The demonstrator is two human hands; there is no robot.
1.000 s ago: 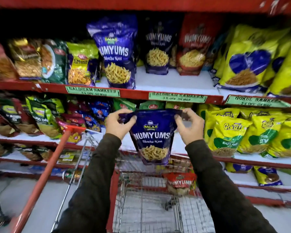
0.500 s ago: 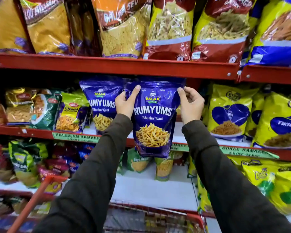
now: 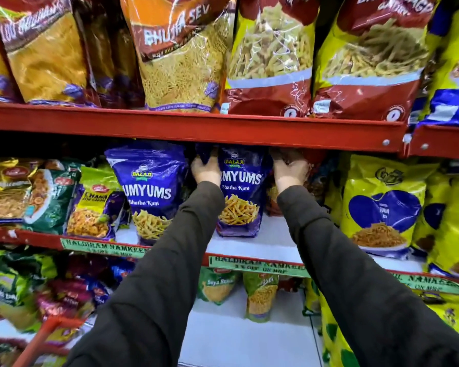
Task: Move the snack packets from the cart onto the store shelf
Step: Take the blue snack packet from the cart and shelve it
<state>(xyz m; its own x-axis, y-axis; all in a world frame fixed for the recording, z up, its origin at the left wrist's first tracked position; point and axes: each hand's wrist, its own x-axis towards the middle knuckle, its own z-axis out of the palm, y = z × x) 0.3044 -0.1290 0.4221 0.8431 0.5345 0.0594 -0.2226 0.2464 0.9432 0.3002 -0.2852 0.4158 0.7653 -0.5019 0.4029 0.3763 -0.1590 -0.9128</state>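
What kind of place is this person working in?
Most likely a grocery store's snack aisle. Red metal shelves are packed with bagged snacks, green price labels announcing a discount run along the shelf edges, and both hands, left and right, are setting a purple Numyums packet onto the shelf.

Green price labels (image 3: 257, 266) along red edge

purple snack packet (image 3: 240, 193) at frame centre: glossy plastic film, crinkled, catching highlights. second purple packet (image 3: 150, 192) left of it: same shiny film. upper-row bags (image 3: 180, 54): glossy plastic with clear windows, wrinkled. yellow packets (image 3: 382, 207) at right: slick, reflective. shelf edge (image 3: 191, 128) across the middle: red painted metal, smooth, semi-gloss. shelf board (image 3: 273, 242) under the packet: white, matt. price labels (image 3: 257, 266): green paper, matt. sleeves (image 3: 154, 300): dark cloth, matt, soft weave.
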